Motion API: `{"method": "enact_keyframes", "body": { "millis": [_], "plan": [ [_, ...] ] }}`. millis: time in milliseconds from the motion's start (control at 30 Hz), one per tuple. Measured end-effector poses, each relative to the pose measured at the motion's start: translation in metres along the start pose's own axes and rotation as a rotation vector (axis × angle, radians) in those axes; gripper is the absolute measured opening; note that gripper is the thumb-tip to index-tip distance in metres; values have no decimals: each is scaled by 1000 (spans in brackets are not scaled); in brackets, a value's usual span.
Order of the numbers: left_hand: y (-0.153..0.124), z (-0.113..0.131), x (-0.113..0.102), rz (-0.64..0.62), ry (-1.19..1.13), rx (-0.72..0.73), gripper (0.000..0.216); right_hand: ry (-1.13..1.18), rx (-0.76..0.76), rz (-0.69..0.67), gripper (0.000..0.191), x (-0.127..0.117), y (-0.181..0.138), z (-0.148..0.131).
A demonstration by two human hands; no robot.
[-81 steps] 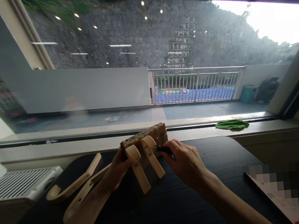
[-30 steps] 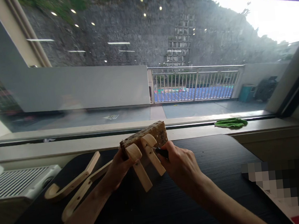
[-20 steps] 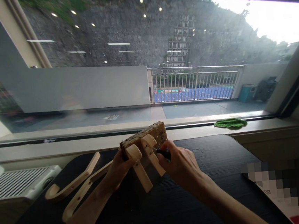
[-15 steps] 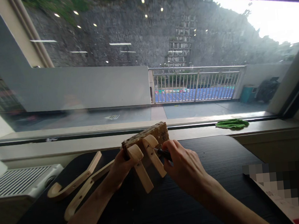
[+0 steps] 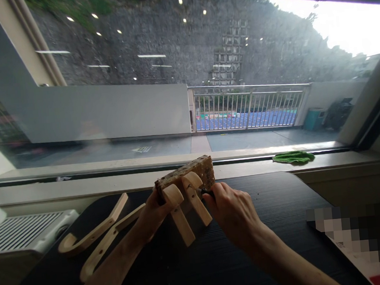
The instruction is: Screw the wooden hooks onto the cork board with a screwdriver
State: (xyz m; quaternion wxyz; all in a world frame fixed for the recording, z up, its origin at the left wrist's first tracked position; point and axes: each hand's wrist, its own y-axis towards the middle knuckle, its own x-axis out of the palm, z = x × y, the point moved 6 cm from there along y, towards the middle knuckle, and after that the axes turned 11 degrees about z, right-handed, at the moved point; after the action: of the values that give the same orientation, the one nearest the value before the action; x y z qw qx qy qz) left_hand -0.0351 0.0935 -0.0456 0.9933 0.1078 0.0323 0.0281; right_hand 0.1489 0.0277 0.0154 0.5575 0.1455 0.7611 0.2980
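Observation:
My left hand [image 5: 153,214] is closed on the left end of a rough-edged wooden board [image 5: 208,172], held tilted over the table. Two pale curved wooden hooks, a left hook [image 5: 183,225] and a right hook [image 5: 200,207], stand against the board's near face; my left thumb lies by the left one. In my right hand [image 5: 234,209] is a black-handled screwdriver [image 5: 206,192], gripped with curled fingers. Its thin shaft points left, with the tip at the upper hole of the right hook. Whether a screw sits there is too small to tell.
Two more bent wooden pieces, one at the far left [image 5: 95,237] and one beside my left forearm [image 5: 101,248], lie on the black table [image 5: 267,224]. A green cloth [image 5: 294,158] rests on the windowsill [image 5: 242,169]. A white radiator [image 5: 28,232] stands left; the lower right is pixelated.
My right hand has turned slightly around the screwdriver handle, covering more of it. The board, the hooks and my left hand stay nearly where they were.

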Motion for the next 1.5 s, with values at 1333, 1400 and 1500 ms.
{"method": "enact_keyframes", "body": {
  "millis": [1333,1400,1500],
  "plan": [
    [-2,1,-1,46,-58,-48,54,71,-48,-4,20,-21,4,12],
    [-2,1,-2,53,-49,-51,52,78,-69,19,20,-24,5,11],
    [-2,1,-2,35,-44,-58,51,91,-65,47,17,-24,6,9]
  ]
}}
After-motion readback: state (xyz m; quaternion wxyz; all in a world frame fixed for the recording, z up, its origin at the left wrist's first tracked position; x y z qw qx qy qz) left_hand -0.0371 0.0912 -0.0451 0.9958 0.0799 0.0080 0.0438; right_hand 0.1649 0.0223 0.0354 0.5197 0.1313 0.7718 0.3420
